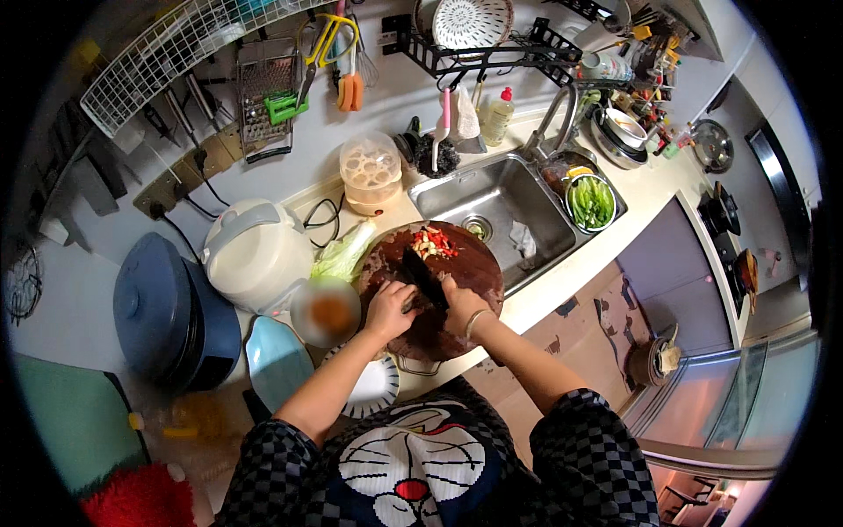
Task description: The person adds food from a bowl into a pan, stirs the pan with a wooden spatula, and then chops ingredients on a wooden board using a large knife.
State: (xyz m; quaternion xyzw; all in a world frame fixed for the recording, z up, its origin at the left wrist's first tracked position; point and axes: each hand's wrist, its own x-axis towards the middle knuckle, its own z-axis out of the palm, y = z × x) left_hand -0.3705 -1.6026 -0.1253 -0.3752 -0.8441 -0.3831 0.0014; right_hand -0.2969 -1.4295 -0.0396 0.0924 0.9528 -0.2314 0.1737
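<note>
Board (479, 263): one knife (425, 277), two hands (392, 307) (462, 309)

Both arms reach in toward the board (480, 274) from its near side. The left hand (389, 309) sits over the board's left part, back up, fingers bent under. The right hand (460, 307) is curled in a grip over its right half, wrist (479, 326) near its edge.

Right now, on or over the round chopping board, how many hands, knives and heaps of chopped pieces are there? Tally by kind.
Left hand and right hand: 2
Knife: 1
Heap of chopped red and pale pieces: 1
Total: 4
</note>
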